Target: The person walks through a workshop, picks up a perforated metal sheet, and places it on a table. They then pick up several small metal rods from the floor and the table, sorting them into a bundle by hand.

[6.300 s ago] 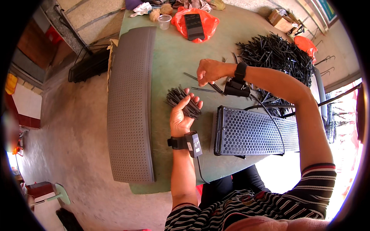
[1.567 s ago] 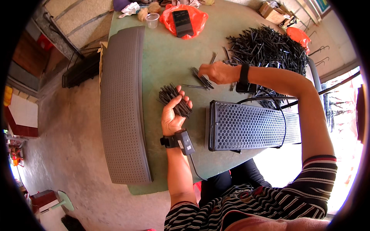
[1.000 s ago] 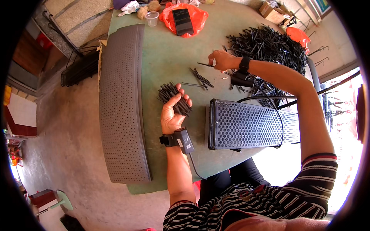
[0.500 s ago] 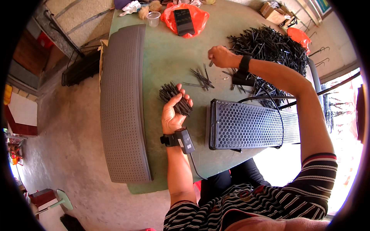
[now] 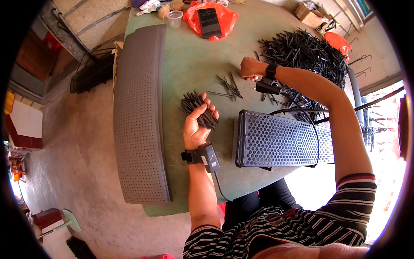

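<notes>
A bundle of thin black sticks (image 5: 199, 110) lies in my left hand (image 5: 196, 129), its fingers wrapped round the middle and the ends poking out on both sides. My right hand (image 5: 253, 67) is closed above the green table, at the left edge of a large heap of similar black sticks (image 5: 302, 54). What its fingers hold, if anything, is hidden. Between my hands a few loose sticks (image 5: 230, 86) lie crossed on the tabletop. Both wrists wear black straps with small boxes.
A black box with a honeycomb-hole face (image 5: 284, 140) stands at the table's near right, a cable across it. Long grey perforated panels (image 5: 140, 116) lie along the left edge. At the back are a clear cup (image 5: 175, 18), a red plastic bag (image 5: 230, 19) and a phone (image 5: 210, 23).
My right hand has turned at the wrist, bringing the strapped box beneath it into view. It stays beside the heap. My left hand keeps its hold on the bundle; the view has shifted slightly.
</notes>
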Demonstrator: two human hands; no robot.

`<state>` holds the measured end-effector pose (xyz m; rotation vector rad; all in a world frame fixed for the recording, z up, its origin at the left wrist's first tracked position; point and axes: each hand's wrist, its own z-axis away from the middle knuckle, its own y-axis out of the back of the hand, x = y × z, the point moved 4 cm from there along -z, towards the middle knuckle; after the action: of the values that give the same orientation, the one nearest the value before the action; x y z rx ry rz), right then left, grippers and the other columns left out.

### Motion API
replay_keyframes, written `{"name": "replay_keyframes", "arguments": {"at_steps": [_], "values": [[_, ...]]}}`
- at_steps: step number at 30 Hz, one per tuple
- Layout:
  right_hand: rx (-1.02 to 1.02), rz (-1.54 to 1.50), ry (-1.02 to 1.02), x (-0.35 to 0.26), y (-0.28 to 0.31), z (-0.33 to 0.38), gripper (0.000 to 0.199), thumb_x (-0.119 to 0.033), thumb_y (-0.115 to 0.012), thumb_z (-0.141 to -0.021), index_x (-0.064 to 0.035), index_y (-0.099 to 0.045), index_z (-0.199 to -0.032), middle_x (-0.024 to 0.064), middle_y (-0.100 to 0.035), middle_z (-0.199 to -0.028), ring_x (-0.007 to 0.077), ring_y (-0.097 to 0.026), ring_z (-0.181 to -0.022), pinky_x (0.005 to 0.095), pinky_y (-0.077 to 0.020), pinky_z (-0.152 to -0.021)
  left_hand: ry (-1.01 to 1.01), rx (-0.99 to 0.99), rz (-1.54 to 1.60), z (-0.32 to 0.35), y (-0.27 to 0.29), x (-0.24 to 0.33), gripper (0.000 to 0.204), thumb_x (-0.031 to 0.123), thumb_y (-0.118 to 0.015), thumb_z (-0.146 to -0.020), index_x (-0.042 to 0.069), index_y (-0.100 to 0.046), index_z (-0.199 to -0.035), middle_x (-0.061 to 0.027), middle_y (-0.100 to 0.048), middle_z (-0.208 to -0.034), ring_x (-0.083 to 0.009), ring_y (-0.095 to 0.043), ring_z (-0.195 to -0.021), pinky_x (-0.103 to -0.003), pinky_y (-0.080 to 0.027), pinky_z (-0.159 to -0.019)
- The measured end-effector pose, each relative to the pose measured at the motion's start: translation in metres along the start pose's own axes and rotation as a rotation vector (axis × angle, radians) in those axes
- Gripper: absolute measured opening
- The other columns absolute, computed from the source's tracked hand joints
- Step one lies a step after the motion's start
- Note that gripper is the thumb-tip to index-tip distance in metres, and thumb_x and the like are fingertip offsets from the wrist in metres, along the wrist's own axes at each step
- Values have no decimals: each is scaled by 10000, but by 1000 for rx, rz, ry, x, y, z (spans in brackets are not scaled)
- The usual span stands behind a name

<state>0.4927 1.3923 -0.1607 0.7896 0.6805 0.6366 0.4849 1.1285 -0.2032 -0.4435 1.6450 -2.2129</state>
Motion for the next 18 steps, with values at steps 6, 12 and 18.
{"name": "replay_keyframes", "arguments": {"at_steps": [6,12,18], "values": [[-175,-34,140,-28,-21,17,260,-166,-605,-674,32,-524,-527,98,-543,-494,172,-546,-414,291,-436,-356,4,-3,-5,-1,0,0,382,-34,-559,-751,59,-484,-1114,-41,-574,-868,-176,-531,-759,-352,-467,-695],[-70,277,391,-46,-32,24,451,-280,-714,-632,52,-456,-469,105,-469,-423,176,-515,-382,304,-397,-326,10,0,-25,-3,-2,-2,368,-17,-578,-746,71,-509,-1097,-32,-568,-883,-175,-536,-759,-361,-466,-708],[-216,98,249,-43,-36,16,322,-161,-673,-620,38,-487,-447,90,-468,-404,161,-478,-340,302,-361,-313,1,17,-7,1,-3,-1,389,-21,-580,-736,43,-490,-1109,-37,-574,-844,-206,-551,-852,-452,-423,-838]]}}
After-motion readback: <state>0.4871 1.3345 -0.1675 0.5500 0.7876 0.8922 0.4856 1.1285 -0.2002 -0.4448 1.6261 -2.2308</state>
